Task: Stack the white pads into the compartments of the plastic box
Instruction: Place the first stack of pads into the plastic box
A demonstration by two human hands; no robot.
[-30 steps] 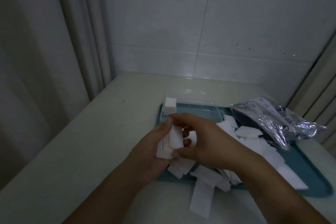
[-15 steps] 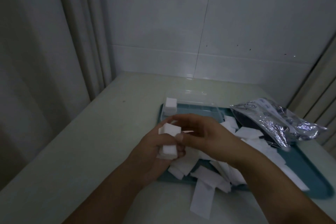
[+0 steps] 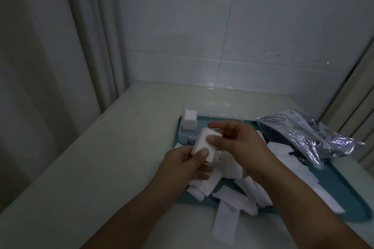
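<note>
Hands meet above the teal plastic tray [image 3: 344,192]: your left hand [image 3: 182,166] and right hand [image 3: 240,143] both pinch one small stack of white square pads [image 3: 202,145]. Loose white pads [image 3: 228,196] litter the tray; another white stack [image 3: 190,119] fills the clear plastic box's [image 3: 212,111] left corner compartment.

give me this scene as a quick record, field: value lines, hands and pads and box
left hand: left hand grips the lower end of a squared white pad stack
right hand: right hand pinches the stack's upper end
box: clear plastic compartment box at the far edge of the teal tray
filled: one white pad block in the box's far-left compartment
loose pads: scattered white pads on the tray, one strip hanging over its near edge
other: crinkled silver foil bag on the tray's right side
</note>
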